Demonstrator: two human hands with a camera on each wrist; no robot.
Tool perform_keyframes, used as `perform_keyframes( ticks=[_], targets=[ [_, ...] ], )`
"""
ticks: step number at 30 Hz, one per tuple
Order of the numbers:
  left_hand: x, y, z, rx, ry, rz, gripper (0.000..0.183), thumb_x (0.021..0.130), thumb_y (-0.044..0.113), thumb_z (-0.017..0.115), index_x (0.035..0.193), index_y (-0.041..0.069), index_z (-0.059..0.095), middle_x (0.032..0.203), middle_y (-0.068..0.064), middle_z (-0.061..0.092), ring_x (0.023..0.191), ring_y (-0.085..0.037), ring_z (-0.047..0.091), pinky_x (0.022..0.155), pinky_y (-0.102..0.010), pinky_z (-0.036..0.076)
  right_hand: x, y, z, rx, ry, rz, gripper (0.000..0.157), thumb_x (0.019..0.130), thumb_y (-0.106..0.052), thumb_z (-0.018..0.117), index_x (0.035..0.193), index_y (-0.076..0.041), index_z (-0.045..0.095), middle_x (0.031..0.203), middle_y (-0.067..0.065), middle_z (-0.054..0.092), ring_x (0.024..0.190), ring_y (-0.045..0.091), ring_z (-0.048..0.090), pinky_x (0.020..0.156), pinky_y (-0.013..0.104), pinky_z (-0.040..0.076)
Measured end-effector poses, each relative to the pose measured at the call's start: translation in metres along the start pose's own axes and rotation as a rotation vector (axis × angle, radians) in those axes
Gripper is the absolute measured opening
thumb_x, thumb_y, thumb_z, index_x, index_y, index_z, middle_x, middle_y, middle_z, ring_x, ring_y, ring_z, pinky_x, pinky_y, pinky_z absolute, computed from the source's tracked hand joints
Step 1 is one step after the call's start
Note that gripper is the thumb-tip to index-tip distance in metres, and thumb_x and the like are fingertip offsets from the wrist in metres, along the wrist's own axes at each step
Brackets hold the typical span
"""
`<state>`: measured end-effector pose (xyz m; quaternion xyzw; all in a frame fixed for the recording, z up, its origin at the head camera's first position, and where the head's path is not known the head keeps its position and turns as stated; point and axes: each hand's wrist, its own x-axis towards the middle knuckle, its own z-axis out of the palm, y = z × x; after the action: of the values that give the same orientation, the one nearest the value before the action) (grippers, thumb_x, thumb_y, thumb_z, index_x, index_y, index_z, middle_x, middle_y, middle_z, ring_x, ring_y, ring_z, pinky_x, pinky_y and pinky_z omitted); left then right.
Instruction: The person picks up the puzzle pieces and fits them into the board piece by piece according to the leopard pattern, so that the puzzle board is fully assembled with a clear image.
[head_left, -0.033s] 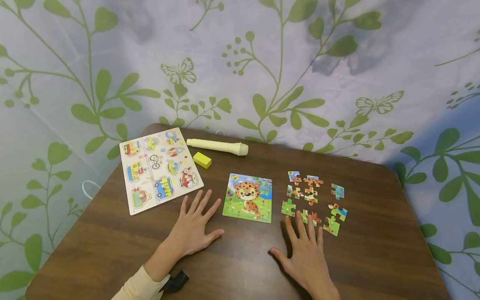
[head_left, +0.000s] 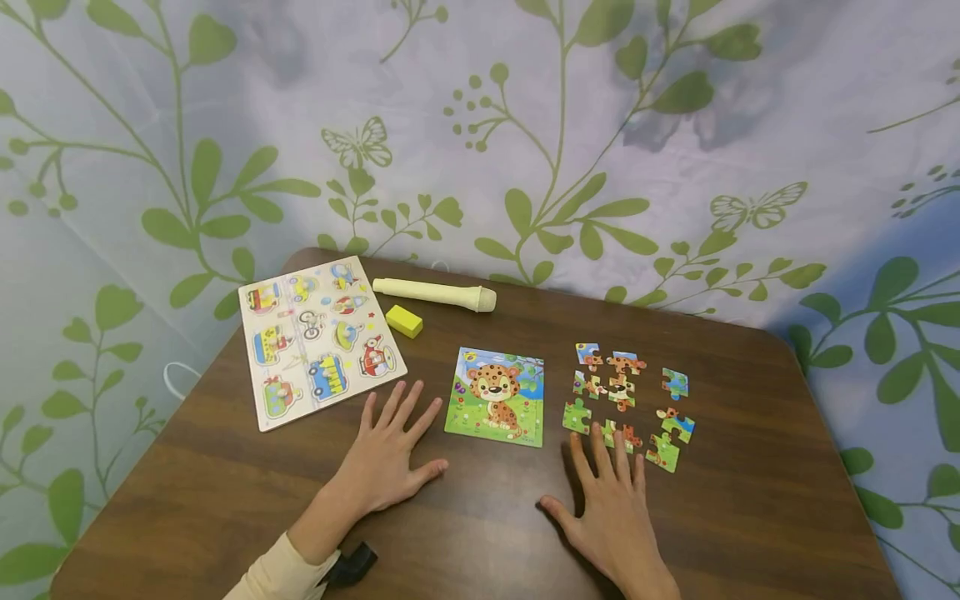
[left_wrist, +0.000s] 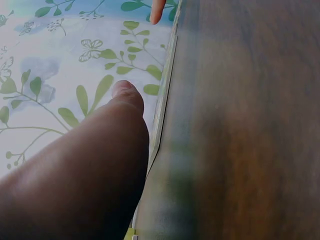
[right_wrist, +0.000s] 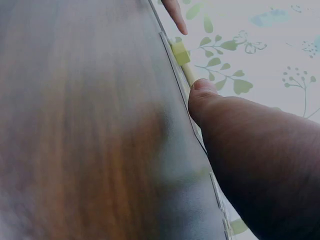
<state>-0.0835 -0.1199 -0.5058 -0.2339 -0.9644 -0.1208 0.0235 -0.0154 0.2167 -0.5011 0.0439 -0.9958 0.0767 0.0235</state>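
Note:
My left hand point(head_left: 386, 462) lies palm down on the table with its fingers spread, fingertips just below the wooden puzzle board point(head_left: 292, 402). To its right is a square leopard picture point(head_left: 468, 425) with a grassy scene. My right hand point(head_left: 615, 508) is also spread flat, its fingertips at the lower row of the loose jigsaw pieces point(head_left: 577, 415), overlapping some of them in the head view. Several more pieces, such as a blue-and-green corner piece point(head_left: 675, 382), lie spaced apart to the right. Neither hand grips anything. Each wrist view shows mainly a thumb point(left_wrist: 131, 107) beside the tabletop.
Behind the board's right edge sit a yellow block point(head_left: 405, 321) and a cream microphone-shaped object point(head_left: 431, 292). A patterned cloth point(head_left: 450, 125) with green leaves hangs at the brown table's point(head_left: 480, 533) back edge. A black strap piece point(head_left: 354, 565) is by my left sleeve.

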Motion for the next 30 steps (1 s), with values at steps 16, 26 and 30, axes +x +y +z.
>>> perform_keyframes(
  ticks=[16, 26, 30],
  targets=[
    [0.019, -0.004, 0.012, -0.17, 0.001, 0.024, 0.09, 0.098, 0.061, 0.055, 0.163, 0.007, 0.024, 0.169, -0.01, 0.027, 0.156, -0.027, 0.028, 0.125, -0.047, 0.029, 0.043, 0.033, -0.029, 0.43, 0.447, 0.059, 0.035, 0.081, -0.001, 0.083, 0.115, -0.005, 0.078, 0.115, 0.011, 0.077, 0.092, 0.02, 0.077, 0.075, 0.015, 0.057],
    [0.051, -0.001, 0.023, -0.104, -0.06, 0.063, 0.102, 0.093, 0.071, 0.054, 0.164, 0.008, 0.017, 0.171, -0.008, 0.021, 0.159, -0.026, 0.021, 0.128, -0.046, 0.021, 0.141, 0.107, -0.049, 0.418, 0.118, 0.07, 0.02, 0.094, -0.024, 0.075, 0.105, -0.009, 0.081, 0.093, 0.011, 0.08, 0.074, 0.016, 0.072, 0.055, 0.025, 0.049],
    [0.058, 0.0, 0.024, -0.093, -0.073, 0.063, 0.105, 0.091, 0.075, 0.053, 0.164, 0.01, 0.017, 0.171, -0.007, 0.02, 0.159, -0.025, 0.018, 0.129, -0.047, 0.017, 0.171, 0.12, -0.047, 0.362, -0.047, -0.023, 0.032, 0.094, -0.024, 0.074, 0.122, -0.008, 0.075, 0.098, 0.009, 0.071, 0.079, 0.021, 0.063, 0.064, 0.031, 0.048]
  ],
)
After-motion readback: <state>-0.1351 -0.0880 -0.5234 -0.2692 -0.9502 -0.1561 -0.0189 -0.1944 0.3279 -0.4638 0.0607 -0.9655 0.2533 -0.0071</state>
